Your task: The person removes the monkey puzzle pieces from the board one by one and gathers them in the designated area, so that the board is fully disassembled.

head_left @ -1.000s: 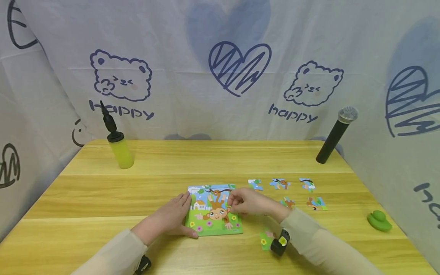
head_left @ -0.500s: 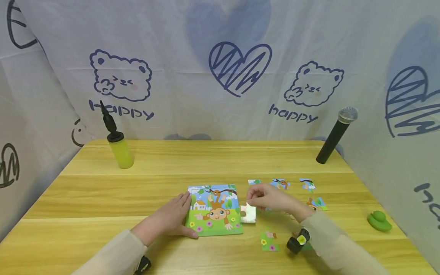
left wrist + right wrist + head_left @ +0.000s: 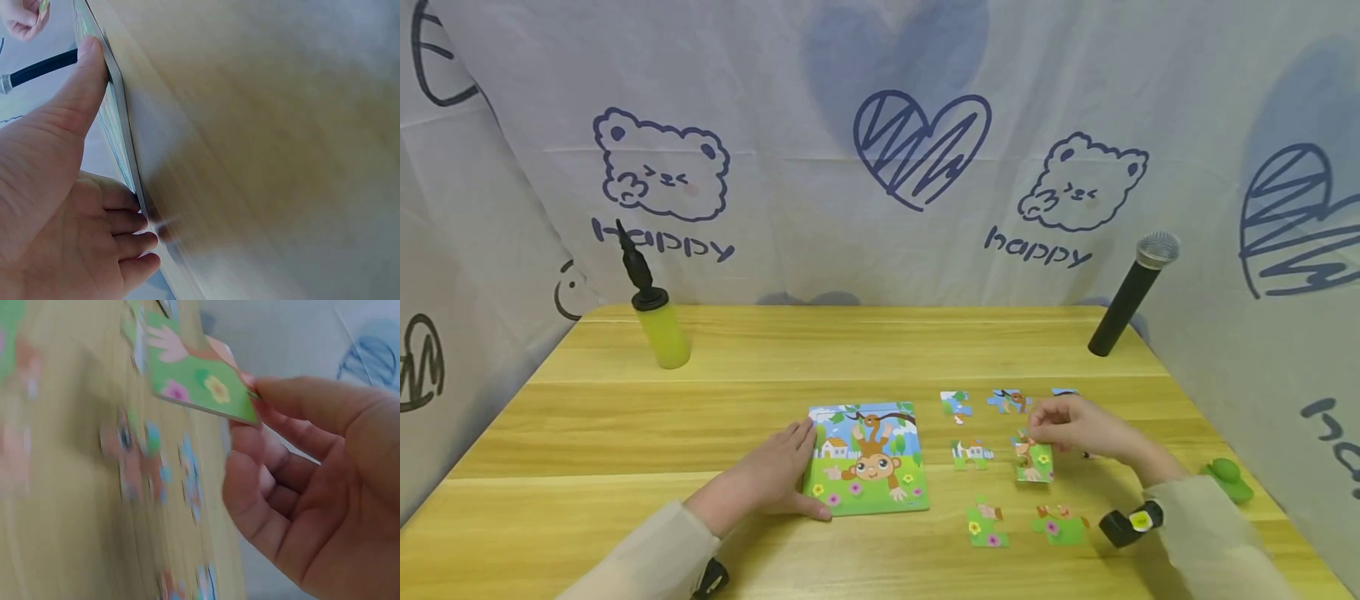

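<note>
Green-edged, the flat cardboard puzzle piece [image 3: 1033, 461] was pinched by the right hand [image 3: 1078, 427] well right of the monkey-picture puzzle board [image 3: 868, 457], best steadied by the flat, relaxed left hand [image 3: 775, 477].

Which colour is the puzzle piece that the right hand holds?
Mostly green puzzle piece, with small flowers; right wrist view.

Loose puzzle pieces [image 3: 973, 455] crowd the table [image 3: 737, 417] right of the puzzle board [image 3: 867, 458].
</note>
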Demonstrator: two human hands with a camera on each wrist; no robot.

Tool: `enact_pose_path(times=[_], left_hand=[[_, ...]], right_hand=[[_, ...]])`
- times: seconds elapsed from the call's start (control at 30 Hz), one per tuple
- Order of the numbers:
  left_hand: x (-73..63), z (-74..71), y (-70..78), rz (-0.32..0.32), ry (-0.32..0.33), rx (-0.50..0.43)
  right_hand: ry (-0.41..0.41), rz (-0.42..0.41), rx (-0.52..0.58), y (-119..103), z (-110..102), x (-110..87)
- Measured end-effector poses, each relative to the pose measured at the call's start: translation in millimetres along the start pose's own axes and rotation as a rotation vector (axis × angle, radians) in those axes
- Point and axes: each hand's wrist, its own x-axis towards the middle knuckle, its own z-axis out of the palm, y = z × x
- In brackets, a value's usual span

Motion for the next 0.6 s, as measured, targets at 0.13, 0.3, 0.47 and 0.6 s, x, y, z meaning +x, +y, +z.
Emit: enact_pose_path(times=[0.13, 0.3, 0.47, 0.6], left_hand=[[-0.2, 0.0, 0.2, -0.005, -0.005, -0.002], [0.0, -0.2, 0.0, 0.0, -0.006, 0.002], [0.4, -0.4, 0.2, 0.004, -0.003, 0.008], [0.3, -0.4, 0.2, 0.008, 0.001, 0.008]], right_hand=[[-0.059, 0.005, 0.003, 12.3, -14.4, -20.3], [-0.124, 0.021, 0.063, 25.3, -25.7, -41.7], [-0.131, 0.06, 0.081, 36.2, -32.9, -59.2], [-0.123, 0.087, 0.063, 42.6, -36.5, -70.4]])
